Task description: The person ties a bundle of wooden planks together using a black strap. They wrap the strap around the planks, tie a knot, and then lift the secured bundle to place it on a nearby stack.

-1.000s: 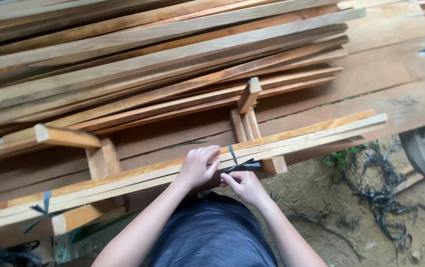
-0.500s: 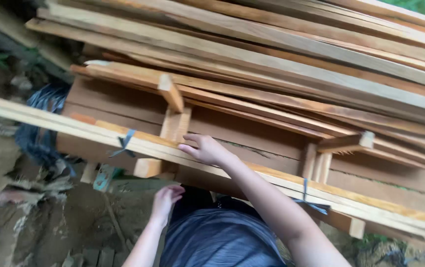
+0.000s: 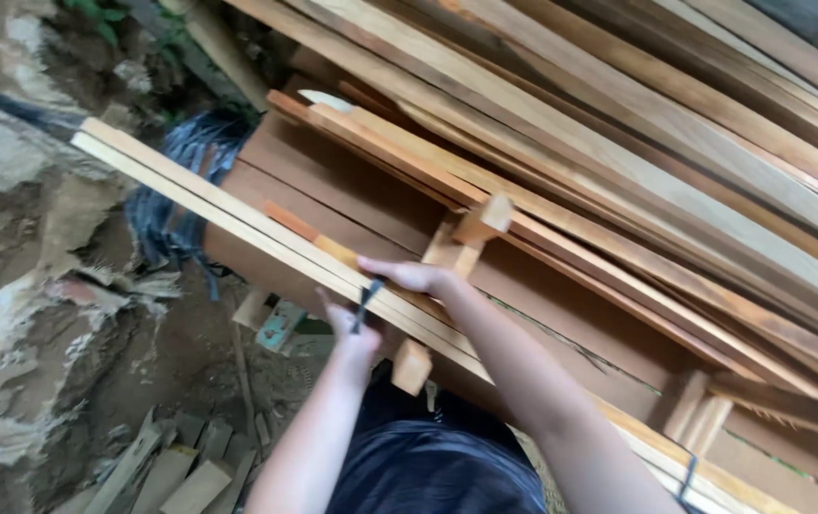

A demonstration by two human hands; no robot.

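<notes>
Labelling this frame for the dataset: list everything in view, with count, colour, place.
bundle of slats: one bundle, pale wood, running diagonally across the frame under both hands
strap: one, dark, around the bundle between the hands
plank stack: many, brown and tan, upper right
support blocks: several, light wood, under the planks
dark netting: one heap, left of the stack
wood scraps: several, grey, bottom left on the dirt
left hand: fingers at the strap
right hand: on the bundle
</notes>
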